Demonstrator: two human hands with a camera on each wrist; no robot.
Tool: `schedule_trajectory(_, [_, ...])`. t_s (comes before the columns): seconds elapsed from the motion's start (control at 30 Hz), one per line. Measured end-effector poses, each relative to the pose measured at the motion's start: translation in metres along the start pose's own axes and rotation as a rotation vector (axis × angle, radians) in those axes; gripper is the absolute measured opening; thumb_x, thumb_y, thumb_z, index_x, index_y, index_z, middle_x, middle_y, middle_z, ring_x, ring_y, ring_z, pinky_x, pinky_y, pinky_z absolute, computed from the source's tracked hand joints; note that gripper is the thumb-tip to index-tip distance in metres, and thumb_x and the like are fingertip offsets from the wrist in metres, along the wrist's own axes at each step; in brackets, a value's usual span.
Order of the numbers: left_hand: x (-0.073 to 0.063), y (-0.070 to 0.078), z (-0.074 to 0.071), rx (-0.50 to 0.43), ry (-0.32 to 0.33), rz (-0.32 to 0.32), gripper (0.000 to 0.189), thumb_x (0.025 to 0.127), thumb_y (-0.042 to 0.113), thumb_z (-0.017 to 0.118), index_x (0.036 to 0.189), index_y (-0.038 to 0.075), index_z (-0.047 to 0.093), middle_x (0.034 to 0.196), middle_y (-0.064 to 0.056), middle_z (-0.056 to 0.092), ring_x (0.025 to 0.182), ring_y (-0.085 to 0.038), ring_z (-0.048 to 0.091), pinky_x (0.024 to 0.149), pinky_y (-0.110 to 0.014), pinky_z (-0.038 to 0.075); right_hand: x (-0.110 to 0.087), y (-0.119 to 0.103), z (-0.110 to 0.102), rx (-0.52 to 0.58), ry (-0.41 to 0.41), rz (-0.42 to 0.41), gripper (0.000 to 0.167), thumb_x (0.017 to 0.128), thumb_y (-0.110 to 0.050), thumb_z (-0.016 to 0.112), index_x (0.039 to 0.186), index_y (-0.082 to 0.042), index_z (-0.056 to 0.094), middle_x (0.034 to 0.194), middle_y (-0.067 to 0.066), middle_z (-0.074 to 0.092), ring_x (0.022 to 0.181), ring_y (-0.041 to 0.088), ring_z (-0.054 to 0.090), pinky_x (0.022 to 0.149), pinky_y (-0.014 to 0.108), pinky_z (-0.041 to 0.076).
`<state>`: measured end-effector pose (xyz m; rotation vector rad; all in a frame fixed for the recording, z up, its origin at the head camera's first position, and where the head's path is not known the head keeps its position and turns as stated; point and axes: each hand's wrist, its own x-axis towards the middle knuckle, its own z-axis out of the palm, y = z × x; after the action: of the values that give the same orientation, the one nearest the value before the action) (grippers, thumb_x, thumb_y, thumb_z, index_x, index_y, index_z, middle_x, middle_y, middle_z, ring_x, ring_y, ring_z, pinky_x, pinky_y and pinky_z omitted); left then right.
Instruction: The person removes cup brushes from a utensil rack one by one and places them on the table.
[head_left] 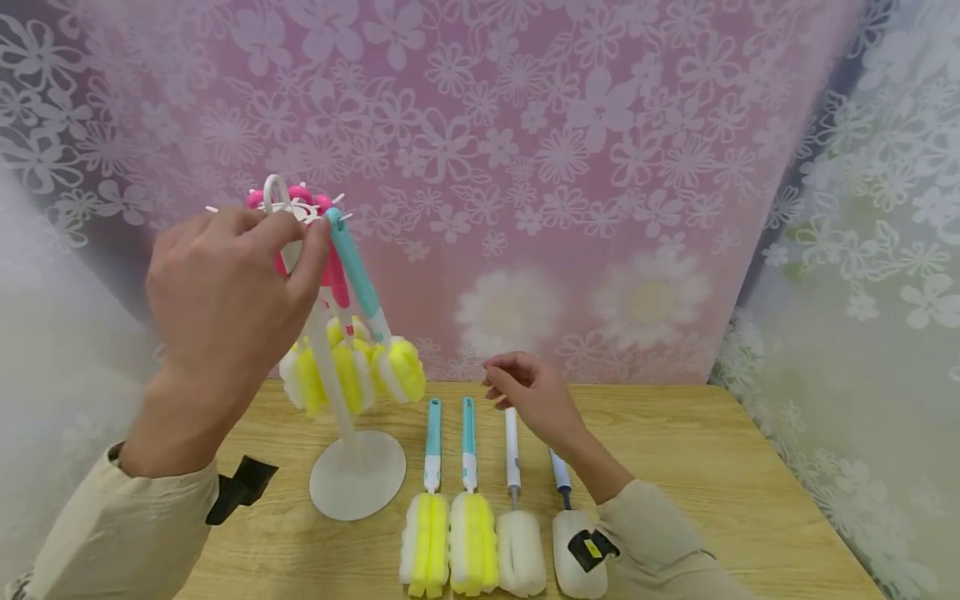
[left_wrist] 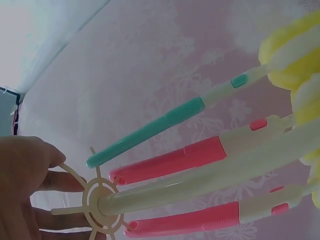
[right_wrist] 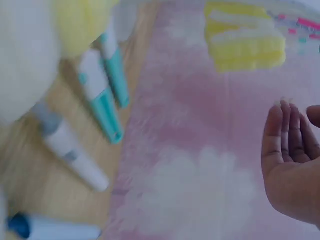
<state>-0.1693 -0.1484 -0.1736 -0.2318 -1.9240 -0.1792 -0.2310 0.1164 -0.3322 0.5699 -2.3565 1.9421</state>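
At the top of a white hanging stand (head_left: 327,367), my left hand (head_left: 232,283) grips its spoked wheel (left_wrist: 102,204), with several fingers behind the spokes. From the hooks hang a teal-handled brush (head_left: 356,271) and several pink-handled brushes (left_wrist: 170,166), their yellow-and-white sponge heads (head_left: 405,371) downward. My right hand (head_left: 536,396) holds nothing, its fingers loosely bent above the handles of brushes on the table. Two of those have teal handles (head_left: 433,437) and yellow-and-white sponges. A white-handled brush (head_left: 512,450) and a pale blue-handled brush (head_left: 559,471) have white sponges.
The stand's round base (head_left: 358,479) rests on the left of the wooden table (head_left: 690,475). A pink flowered curtain (head_left: 495,167) hangs behind the table, and pale patterned curtains (head_left: 885,333) hang at the sides.
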Motion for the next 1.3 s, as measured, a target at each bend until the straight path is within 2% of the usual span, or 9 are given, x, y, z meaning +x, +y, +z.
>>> schedule_trajectory(0.13, [0.001, 0.000, 0.001, 0.031, 0.005, 0.022, 0.035, 0.094, 0.027, 0.050, 0.080, 0.002, 0.069, 0.068, -0.019, 0.060, 0.059, -0.038, 0.050, 0.060, -0.049, 0.040, 0.015, -0.028, 0.032, -0.016, 0.000, -0.156, 0.025, 0.095, -0.017, 0.059, 0.115, -0.003, 0.063, 0.104, 0.012, 0.064, 0.091, 0.022, 0.063, 0.079, 0.036, 0.053])
schedule_trajectory(0.27, [0.001, 0.002, 0.001, 0.049, 0.000, 0.035, 0.033, 0.094, 0.024, 0.050, 0.082, 0.001, 0.069, 0.068, -0.019, 0.061, 0.059, -0.038, 0.053, 0.061, -0.048, 0.042, 0.022, -0.061, 0.059, -0.028, 0.007, -0.234, 0.031, 0.093, -0.017, 0.061, 0.121, -0.003, 0.061, 0.116, 0.012, 0.062, 0.102, 0.022, 0.060, 0.087, 0.034, 0.049])
schedule_trajectory(0.4, [0.003, 0.006, 0.003, 0.071, -0.013, 0.048, 0.034, 0.096, 0.025, 0.048, 0.086, 0.002, 0.070, 0.069, -0.018, 0.063, 0.060, -0.037, 0.057, 0.065, -0.046, 0.044, 0.035, -0.068, 0.080, -0.020, 0.013, -0.313, 0.042, 0.090, -0.024, 0.067, 0.129, -0.010, 0.058, 0.125, 0.002, 0.059, 0.111, 0.016, 0.056, 0.092, 0.031, 0.046])
schedule_trajectory(0.47, [0.004, 0.007, 0.004, 0.083, -0.010, 0.048, 0.034, 0.096, 0.026, 0.047, 0.087, 0.002, 0.070, 0.069, -0.018, 0.064, 0.061, -0.037, 0.058, 0.066, -0.046, 0.045, 0.040, -0.072, 0.089, -0.034, 0.022, -0.328, 0.048, 0.089, -0.026, 0.068, 0.132, -0.010, 0.055, 0.128, 0.000, 0.057, 0.116, 0.015, 0.053, 0.095, 0.033, 0.045])
schedule_trajectory(0.53, [0.004, 0.007, 0.004, 0.093, -0.013, 0.045, 0.035, 0.096, 0.026, 0.047, 0.089, 0.003, 0.071, 0.071, -0.018, 0.065, 0.063, -0.037, 0.059, 0.068, -0.046, 0.046, 0.046, -0.071, 0.096, -0.043, 0.044, -0.339, 0.049, 0.088, -0.029, 0.069, 0.132, -0.011, 0.056, 0.127, -0.003, 0.057, 0.114, 0.013, 0.054, 0.094, 0.031, 0.045])
schedule_trajectory(0.8, [0.003, 0.005, 0.002, 0.088, -0.014, 0.035, 0.035, 0.096, 0.027, 0.047, 0.085, 0.002, 0.069, 0.067, -0.017, 0.062, 0.060, -0.035, 0.057, 0.070, -0.047, 0.046, 0.059, -0.072, 0.105, -0.011, 0.132, -0.356, 0.028, 0.088, -0.022, 0.070, 0.114, -0.011, 0.067, 0.105, -0.004, 0.067, 0.094, 0.012, 0.059, 0.083, 0.029, 0.051])
schedule_trajectory(1.03, [0.003, 0.008, 0.003, 0.082, -0.024, 0.033, 0.035, 0.096, 0.026, 0.047, 0.088, 0.001, 0.069, 0.069, -0.018, 0.063, 0.064, -0.036, 0.059, 0.074, -0.047, 0.047, 0.058, -0.068, 0.103, -0.028, 0.137, -0.385, 0.026, 0.088, -0.021, 0.069, 0.111, -0.010, 0.067, 0.103, -0.005, 0.066, 0.093, 0.011, 0.059, 0.087, 0.036, 0.049])
schedule_trajectory(1.13, [0.004, 0.010, 0.004, 0.079, -0.028, 0.034, 0.035, 0.097, 0.026, 0.046, 0.087, 0.001, 0.069, 0.070, -0.018, 0.064, 0.064, -0.036, 0.059, 0.074, -0.047, 0.047, 0.056, -0.067, 0.101, -0.052, 0.153, -0.394, 0.025, 0.088, -0.021, 0.069, 0.110, -0.009, 0.068, 0.101, -0.004, 0.066, 0.091, 0.011, 0.059, 0.087, 0.036, 0.048])
schedule_trajectory(1.3, [0.004, 0.011, 0.004, 0.091, -0.010, 0.015, 0.035, 0.097, 0.027, 0.046, 0.086, 0.003, 0.069, 0.069, -0.017, 0.063, 0.063, -0.036, 0.059, 0.074, -0.046, 0.047, 0.054, -0.068, 0.098, -0.031, 0.157, -0.386, 0.026, 0.088, -0.022, 0.070, 0.110, -0.010, 0.068, 0.098, -0.003, 0.066, 0.089, 0.012, 0.059, 0.083, 0.032, 0.050])
